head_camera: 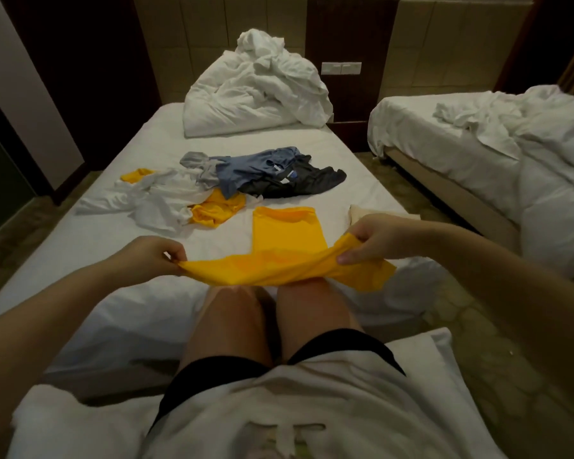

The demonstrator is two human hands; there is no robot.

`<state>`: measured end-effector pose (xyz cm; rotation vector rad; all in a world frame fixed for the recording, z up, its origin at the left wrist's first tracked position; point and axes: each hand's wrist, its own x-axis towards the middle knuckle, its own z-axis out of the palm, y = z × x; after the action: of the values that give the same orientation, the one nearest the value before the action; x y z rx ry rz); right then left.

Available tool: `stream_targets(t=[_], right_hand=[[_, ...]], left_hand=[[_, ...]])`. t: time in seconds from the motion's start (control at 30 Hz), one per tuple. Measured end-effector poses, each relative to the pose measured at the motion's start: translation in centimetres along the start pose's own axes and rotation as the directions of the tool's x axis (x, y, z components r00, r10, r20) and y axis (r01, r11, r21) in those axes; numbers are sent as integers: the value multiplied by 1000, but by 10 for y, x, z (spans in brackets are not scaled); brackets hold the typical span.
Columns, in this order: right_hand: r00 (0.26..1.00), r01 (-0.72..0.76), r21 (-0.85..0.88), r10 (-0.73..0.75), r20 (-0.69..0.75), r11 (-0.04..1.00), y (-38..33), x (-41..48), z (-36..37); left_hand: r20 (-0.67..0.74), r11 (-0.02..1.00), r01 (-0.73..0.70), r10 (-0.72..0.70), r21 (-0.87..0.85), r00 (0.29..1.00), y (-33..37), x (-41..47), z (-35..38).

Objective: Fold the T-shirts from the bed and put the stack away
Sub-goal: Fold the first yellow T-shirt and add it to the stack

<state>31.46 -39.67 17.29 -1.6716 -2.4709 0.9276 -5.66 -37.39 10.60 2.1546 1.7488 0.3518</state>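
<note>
The yellow T-shirt (285, 256) lies at the near end of the bed (362, 180). Its far, folded part is flat on the white sheet, and its near edge is lifted and stretched between both hands above the person's knees. The left hand (153, 255) pinches the left end of that edge between thumb and curled fingers; the fingertips are tucked into the cloth and cannot be told apart. The right hand (375, 238) grips the other end from above with fingers bent round a bunched fold and one finger lying straighter along it. A loose flap of the shirt hangs past this hand to the right. Whether that flap is a sleeve or the hem is hard to say, and the shirt's neck is not visible. Just behind the right hand a pale cloth (362, 212) peeks out, mostly hidden by the wrist. Further up the sheet sits a loose heap: a white shirt (159, 200), a second yellow garment (217, 208) partly buried under it, a blue shirt (252, 170) and a dark garment (305, 183) — all overlapping, so their shapes are unclear. A crumpled white duvet (256, 91) is piled at the head of the bed. A second bed (444, 154) with rumpled sheets stands to the right, cut off by the frame.
</note>
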Motion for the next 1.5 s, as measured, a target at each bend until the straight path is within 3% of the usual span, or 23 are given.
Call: stream_targets(t=[0.1, 0.2, 0.3, 0.4, 0.53, 0.7, 0.87, 1.13, 1.5], right_hand=[[995, 77, -152, -66, 73, 985, 2, -2, 23], [956, 155, -215, -91, 280, 964, -5, -7, 47], [847, 84, -111, -12, 532, 990, -11, -10, 51], [908, 44, 83, -74, 411, 996, -3, 11, 36], [989, -28, 85, 16, 145, 996, 24, 59, 21], [988, -122, 283, 142, -54, 951, 68, 132, 25], [900, -94, 400, 250, -358, 912, 108, 201, 23], [863, -247, 346, 368, -347, 905, 181, 315, 24], [791, -193, 423, 396, -467, 885, 235, 388, 59]], left_hand=[[280, 997, 26, -46, 73, 959, -6, -6, -1], [544, 983, 10, -109, 183, 832, -7, -7, 2], [621, 983, 34, -139, 179, 772, -2, 1, 4], [545, 989, 74, -134, 131, 828, 7, 20, 7], [402, 991, 15, -66, 129, 913, 22, 54, 22], [228, 999, 48, -46, -3, 973, 37, 108, 57], [37, 987, 93, -89, -128, 995, 35, 167, 93], [-74, 969, 136, -154, -208, 985, 16, 287, 138], [-97, 987, -39, 24, -157, 995, 14, 374, 208]])
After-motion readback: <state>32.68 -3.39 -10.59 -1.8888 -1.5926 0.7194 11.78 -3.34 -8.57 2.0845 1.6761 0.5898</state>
